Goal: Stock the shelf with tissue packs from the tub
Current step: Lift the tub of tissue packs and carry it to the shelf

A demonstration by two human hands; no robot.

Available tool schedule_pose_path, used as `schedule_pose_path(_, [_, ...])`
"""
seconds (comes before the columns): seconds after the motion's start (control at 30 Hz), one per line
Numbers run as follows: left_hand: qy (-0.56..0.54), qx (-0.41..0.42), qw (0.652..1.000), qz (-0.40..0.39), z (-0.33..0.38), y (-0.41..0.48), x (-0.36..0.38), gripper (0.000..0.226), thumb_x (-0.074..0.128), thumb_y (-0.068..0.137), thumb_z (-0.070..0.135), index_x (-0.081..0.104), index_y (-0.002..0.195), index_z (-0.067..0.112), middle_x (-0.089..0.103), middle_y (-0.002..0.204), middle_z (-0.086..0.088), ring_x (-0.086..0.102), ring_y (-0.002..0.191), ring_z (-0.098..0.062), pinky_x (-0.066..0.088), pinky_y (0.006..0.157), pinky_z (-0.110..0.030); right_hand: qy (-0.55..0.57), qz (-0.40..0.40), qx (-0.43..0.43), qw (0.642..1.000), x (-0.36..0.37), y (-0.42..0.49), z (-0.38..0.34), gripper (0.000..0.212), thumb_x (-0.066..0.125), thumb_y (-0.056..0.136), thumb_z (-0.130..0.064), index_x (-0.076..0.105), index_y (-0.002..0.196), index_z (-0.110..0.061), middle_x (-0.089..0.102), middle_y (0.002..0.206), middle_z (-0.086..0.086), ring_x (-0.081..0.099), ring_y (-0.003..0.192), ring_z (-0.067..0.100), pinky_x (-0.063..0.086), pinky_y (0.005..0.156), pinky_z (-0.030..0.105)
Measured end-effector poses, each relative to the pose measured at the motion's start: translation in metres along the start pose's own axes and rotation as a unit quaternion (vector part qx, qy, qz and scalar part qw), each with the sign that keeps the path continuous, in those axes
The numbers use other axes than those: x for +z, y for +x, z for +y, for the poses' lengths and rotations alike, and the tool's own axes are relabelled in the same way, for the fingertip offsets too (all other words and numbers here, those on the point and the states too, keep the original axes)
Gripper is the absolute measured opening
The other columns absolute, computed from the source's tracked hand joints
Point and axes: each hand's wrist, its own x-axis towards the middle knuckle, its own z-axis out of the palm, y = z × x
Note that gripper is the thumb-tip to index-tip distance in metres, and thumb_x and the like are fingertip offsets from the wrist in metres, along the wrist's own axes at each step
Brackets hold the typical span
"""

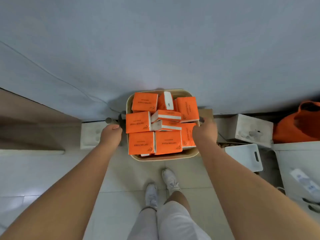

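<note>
The tub (161, 158) sits on the floor (131, 177) at the person's feet, heaped with orange packs (168, 142), a few tipped on edge in the middle. The left hand (111, 134) has its fingers curled just beside the left wall. The right hand (205, 131), blurred, is at the right rim; I cannot tell whether either grips. Lifted unevenly, I'd expect the loose top packs to slide out.

Tissue packs (168, 142): nine or ten visible. Tub (162, 158): one. Left hand (111, 134), right hand (205, 131): two. Shoes (170, 179): two.
</note>
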Motion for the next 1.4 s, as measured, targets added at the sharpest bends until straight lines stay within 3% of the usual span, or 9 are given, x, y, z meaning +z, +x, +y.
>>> schedule_pose_path(0.07, [-0.074,-0.032,0.996,0.027,-0.007,0.019,0.004,0.016,0.052,0.100,0.014,0.059,0.097,0.027,0.058,0.088,0.000,0.059,0.089,-0.023,0.052,0.087,-0.040,0.022,0.007,0.029,0.999,0.010,0.013,0.001,0.039,0.051,0.090,-0.016,0.060,0.128,-0.023,0.063,0.123,0.004,0.064,0.104,0.027,0.055,0.079,0.037])
schedule_pose_path(0.2, [-0.157,-0.081,0.984,-0.015,-0.023,0.047,0.014,0.033,0.065,0.097,0.010,0.060,0.129,0.019,0.069,0.114,-0.005,0.067,0.107,-0.023,0.054,0.099,-0.047,0.008,-0.029,0.017,0.999,0.031,0.035,0.014,0.026,0.044,0.092,-0.017,0.062,0.109,-0.023,0.064,0.111,0.008,0.062,0.081,0.021,0.041,0.058,0.026])
schedule_pose_path(0.3, [-0.195,-0.080,0.977,-0.033,-0.033,0.063,0.020,0.032,0.073,0.091,0.005,0.068,0.120,0.018,0.077,0.106,-0.008,0.073,0.099,-0.024,0.057,0.092,-0.042,0.042,0.011,0.023,0.999,0.040,0.046,0.025,0.036,0.050,0.090,-0.010,0.056,0.124,-0.022,0.062,0.109,-0.001,0.058,0.087,0.019,0.043,0.064,0.030])
schedule_pose_path(0.4, [-0.208,-0.056,0.974,-0.066,-0.038,0.074,0.025,0.028,0.069,0.093,0.007,0.072,0.117,0.021,0.079,0.104,-0.006,0.076,0.099,-0.025,0.060,0.089,-0.043,0.017,0.006,-0.003,1.000,0.045,0.053,0.036,0.033,0.045,0.091,-0.005,0.058,0.111,-0.028,0.058,0.086,-0.006,0.050,0.072,0.012,0.034,0.057,0.024])
schedule_pose_path(0.6, [-0.143,-0.008,0.986,-0.088,-0.041,0.087,0.025,0.021,0.064,0.095,0.012,0.076,0.111,0.019,0.079,0.102,-0.007,0.076,0.099,-0.025,0.063,0.076,-0.038,-0.052,0.059,0.028,0.996,0.057,0.073,0.039,0.032,0.042,0.096,-0.023,0.067,0.115,-0.030,0.055,0.119,0.013,0.043,0.084,0.021,0.041,0.077,0.035])
schedule_pose_path(0.8, [-0.093,0.020,0.992,-0.081,-0.032,0.094,0.029,0.014,0.067,0.094,0.016,0.075,0.104,0.009,0.075,0.101,-0.019,0.075,0.095,-0.033,0.064,0.082,-0.051,-0.020,0.023,0.024,0.999,0.061,0.078,0.041,0.023,0.041,0.100,-0.020,0.063,0.098,-0.021,0.058,0.079,-0.002,0.052,0.068,0.015,0.034,0.058,0.028])
schedule_pose_path(0.97, [0.012,0.060,0.993,-0.096,-0.022,0.097,0.028,0.013,0.060,0.094,0.006,0.068,0.096,-0.004,0.070,0.085,-0.021,0.073,0.081,-0.035,0.065,0.071,-0.048,-0.051,0.000,0.003,0.999,0.057,0.077,0.038,0.020,0.039,0.104,-0.021,0.058,0.097,-0.020,0.054,0.077,-0.002,0.049,0.066,0.015,0.032,0.056,0.027])
schedule_pose_path(1.07, [0.058,0.070,0.992,-0.085,-0.020,0.094,0.022,0.018,0.058,0.089,0.002,0.064,0.095,-0.014,0.067,0.088,-0.032,0.071,0.084,-0.046,0.064,0.071,-0.056,-0.063,-0.009,-0.012,0.998,0.049,0.066,0.034,0.021,0.043,0.103,-0.018,0.058,0.089,-0.019,0.056,0.076,0.000,0.054,0.070,0.020,0.040,0.064,0.031])
schedule_pose_path(1.4, [0.095,0.042,0.995,0.009,-0.040,0.004,-0.053,0.011,0.050,0.080,-0.004,0.060,0.077,-0.008,0.066,0.083,-0.031,0.069,0.078,-0.046,0.059,0.071,-0.065,-0.044,-0.023,-0.113,0.992,0.006,-0.021,0.005,0.024,0.048,0.094,-0.015,0.059,0.073,-0.019,0.061,0.068,0.003,0.057,0.066,0.022,0.041,0.056,0.029])
